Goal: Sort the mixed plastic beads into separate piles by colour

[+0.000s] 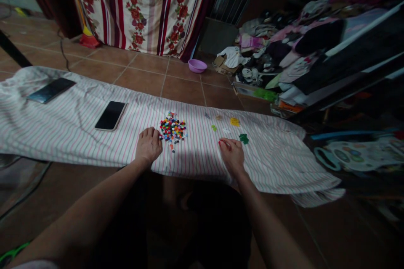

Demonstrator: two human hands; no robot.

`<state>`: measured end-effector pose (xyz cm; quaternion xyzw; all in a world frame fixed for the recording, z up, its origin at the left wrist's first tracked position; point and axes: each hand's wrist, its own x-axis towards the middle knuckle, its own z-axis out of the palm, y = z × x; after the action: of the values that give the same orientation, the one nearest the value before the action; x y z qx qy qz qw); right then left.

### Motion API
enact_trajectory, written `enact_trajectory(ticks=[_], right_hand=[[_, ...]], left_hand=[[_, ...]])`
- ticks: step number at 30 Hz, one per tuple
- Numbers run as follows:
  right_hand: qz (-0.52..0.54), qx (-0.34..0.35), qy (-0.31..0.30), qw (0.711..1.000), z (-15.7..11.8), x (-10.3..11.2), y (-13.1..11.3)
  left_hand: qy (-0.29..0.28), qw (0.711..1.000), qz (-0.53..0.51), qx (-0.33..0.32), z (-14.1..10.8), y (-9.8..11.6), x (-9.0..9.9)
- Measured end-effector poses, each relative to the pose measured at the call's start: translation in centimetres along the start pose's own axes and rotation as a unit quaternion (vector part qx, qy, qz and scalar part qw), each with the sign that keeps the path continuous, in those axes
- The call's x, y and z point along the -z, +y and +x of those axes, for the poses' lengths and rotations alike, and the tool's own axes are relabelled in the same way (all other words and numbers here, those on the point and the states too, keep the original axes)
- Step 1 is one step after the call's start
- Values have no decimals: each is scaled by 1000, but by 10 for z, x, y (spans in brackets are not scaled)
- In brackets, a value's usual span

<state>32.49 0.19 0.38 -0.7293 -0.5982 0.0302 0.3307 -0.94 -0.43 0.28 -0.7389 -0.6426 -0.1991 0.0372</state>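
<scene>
Mixed beads [172, 129] beside the left hand [149, 145], small colour groups by the right hand [232, 154]

The many-coloured beads lie in a loose pile between the hands, much nearer the left. A few stray beads sit on the pile's near side. Just beyond the right fingertips are a white group [226, 130] and a light green group [214, 127]; a dark green group [243, 138] lies just to that hand's right. Farther out are a yellow group [234, 122], a tan group [219, 117] and a greyish group [207, 115].

The hands are well apart. The left rests with its fingers curled at the pile's edge; whether it holds anything, I cannot tell. The right has its thumb and fingers drawn near each other, with a speck of red at the tips that is too small to name.

All this lies on a counter [192, 159] under striped cloth. Left of the left hand is a phone [111, 115], with a dark tablet-like slab [52, 90] farther left. Beyond both hands, on the tiled floor [179, 88], stands a purple bowl [197, 66] near a flowered curtain [151, 8].
</scene>
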Motion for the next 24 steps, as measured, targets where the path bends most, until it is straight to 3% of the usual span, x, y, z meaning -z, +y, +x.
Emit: enact_trajectory(ticks=[2,5,12,18,24], right_hand=[[24,11,8,1000,1,1,-12],[70,54,-32,996,0,-4,-40],[141,170,-153,963,-21,-43,-101],[85,167,-160,969,-33,-69,-111],[144,197,-146,959,-39,-78,-109]], left_hand=[[-1,1000,0,0,0,0,0],[-1,1000,0,0,0,0,0],[0,1000,-7,-4,0,-1,0],[-4,1000,-16,-7,0,-2,0],[-16,999,-31,-31,-1,-4,2]])
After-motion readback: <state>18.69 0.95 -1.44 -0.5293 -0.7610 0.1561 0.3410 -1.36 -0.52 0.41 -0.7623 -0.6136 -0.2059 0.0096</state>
